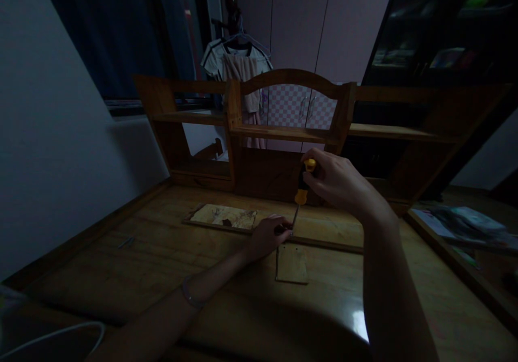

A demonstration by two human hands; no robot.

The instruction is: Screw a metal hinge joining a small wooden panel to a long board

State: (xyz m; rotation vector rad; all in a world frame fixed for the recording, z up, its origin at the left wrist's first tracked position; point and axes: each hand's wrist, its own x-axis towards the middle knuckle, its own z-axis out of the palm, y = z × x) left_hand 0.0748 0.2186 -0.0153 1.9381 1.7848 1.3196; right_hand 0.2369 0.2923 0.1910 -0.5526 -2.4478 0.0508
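Observation:
My right hand point(334, 181) is closed around the handle of a yellow and black screwdriver point(301, 196), its shaft pointing down. Close to the screwdriver's tip, the fingers of my left hand point(269, 236) pinch together; whatever small piece they hold is too dim to name. Both hands are over the near edge of a long wooden board point(327, 231) that lies on the table. Just in front of that edge rests a small square wooden piece point(292, 265) with small dark holes along its far side. Torn, stained paper covers the board's left part.
A wooden shelf unit point(283, 131) with an arched top stands along the table's back edge. Some thin metal pieces, perhaps screws point(126, 241), lie on the table point(170, 265) at left. Magazines point(465, 224) are at right, and a white cable point(81, 325) runs at lower left.

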